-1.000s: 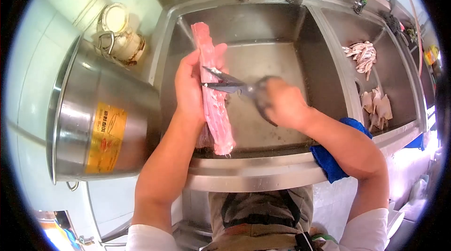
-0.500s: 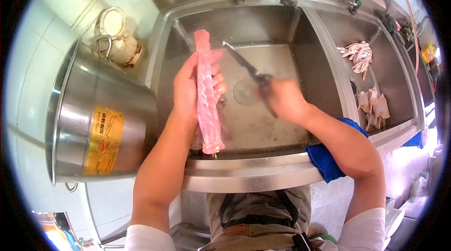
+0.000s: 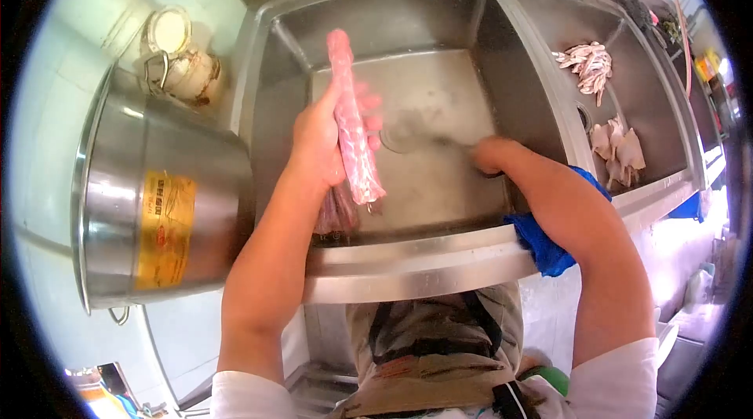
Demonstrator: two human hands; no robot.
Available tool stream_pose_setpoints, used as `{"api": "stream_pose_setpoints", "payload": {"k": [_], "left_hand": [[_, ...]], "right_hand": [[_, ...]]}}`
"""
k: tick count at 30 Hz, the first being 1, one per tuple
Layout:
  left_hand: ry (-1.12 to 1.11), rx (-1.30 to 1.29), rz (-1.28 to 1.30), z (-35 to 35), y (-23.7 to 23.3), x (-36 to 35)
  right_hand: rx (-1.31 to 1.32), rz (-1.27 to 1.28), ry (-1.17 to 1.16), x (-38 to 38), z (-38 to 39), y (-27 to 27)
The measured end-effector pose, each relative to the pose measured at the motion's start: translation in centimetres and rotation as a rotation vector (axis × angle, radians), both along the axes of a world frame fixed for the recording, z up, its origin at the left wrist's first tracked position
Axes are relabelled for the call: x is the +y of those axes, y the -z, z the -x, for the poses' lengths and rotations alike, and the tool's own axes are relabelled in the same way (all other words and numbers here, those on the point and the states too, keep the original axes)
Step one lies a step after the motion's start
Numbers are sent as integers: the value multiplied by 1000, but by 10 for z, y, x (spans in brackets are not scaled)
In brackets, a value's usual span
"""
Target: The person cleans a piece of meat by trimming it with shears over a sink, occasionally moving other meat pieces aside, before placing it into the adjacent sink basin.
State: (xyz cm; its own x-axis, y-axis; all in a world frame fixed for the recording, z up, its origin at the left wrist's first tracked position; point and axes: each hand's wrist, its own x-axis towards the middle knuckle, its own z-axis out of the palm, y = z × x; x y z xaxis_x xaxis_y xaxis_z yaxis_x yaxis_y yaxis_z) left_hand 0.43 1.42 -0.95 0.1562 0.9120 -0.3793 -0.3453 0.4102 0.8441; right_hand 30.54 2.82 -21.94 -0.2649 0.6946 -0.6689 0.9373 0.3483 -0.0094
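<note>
Long meat strip (image 3: 344, 74) held over sink (image 3: 423, 270)

Beside a steel pot (image 3: 157, 207), the meat strip is clasped above the sink by the left hand (image 3: 318, 140), not yet laid down. The right hand (image 3: 490, 156), blurred near the drain (image 3: 400, 139), has a grip that cannot be told.

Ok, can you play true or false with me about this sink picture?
1. The left hand holds a long pink strip of meat over the sink. True.
2. The big steel pot stands to the right of the sink. False: it stands on the left.
3. A blue cloth lies on the sink's front edge. True.
4. The right hand grips the meat too. False: it is low in the basin, apart from the meat.
5. The right-hand basin has nothing in it. False: pale meat pieces lie there.
</note>
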Motion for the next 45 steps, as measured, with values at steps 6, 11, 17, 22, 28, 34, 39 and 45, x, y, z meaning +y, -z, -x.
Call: {"api": "stream_pose_setpoints", "payload": {"k": [6, 11, 17, 22, 28, 34, 39, 45], "left_hand": [[-98, -6, -87, 14, -5, 3], [-182, -47, -80, 23, -5, 7], [-303, -77, -56, 29, 3, 19], [-353, -25, -83, 31, 3, 21], [-383, -27, -60, 32, 1, 23], [-428, -8, -42, 33, -3, 20], [-457, 6, -30, 35, -6, 20], [-455, -4, -74, 37, -5, 21]], "right_hand": [[96, 159, -158, -7, 35, -48], [431, -198, 131, -19, 50, -127], [827, -489, 113, -56, 88, -185], [775, -672, -131, -61, 89, -179], [660, -808, -199, -60, 89, -173], [565, -850, -249, -61, 82, -172], [653, -834, -192, -60, 87, -182], [561, -764, -180, -60, 84, -186]]}}
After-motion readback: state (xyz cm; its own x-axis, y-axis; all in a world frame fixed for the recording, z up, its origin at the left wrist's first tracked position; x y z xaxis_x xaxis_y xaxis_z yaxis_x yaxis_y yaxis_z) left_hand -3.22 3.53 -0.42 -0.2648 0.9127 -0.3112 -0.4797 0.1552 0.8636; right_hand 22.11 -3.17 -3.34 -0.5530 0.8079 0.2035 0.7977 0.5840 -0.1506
